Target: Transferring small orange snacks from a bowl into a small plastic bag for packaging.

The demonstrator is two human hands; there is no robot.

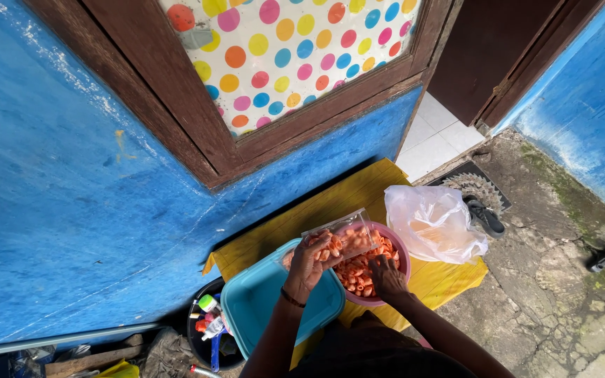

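Over the yellow desk (449,276), left hand (309,262) grips the small clear plastic bag (348,238) tilted above the round pink bowl of orange snack pieces (399,246), right hand (388,275) cupped closed in it, nearer

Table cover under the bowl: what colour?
Yellow. The table cover under the pink bowl shows best in the head view.

- Left hand (309,260): raised, fingers curled in a pinching grip, dark band at the wrist.
- Right hand (387,275): lower, palm down, fingers pointing forward.
- Both forearms bare, converging.
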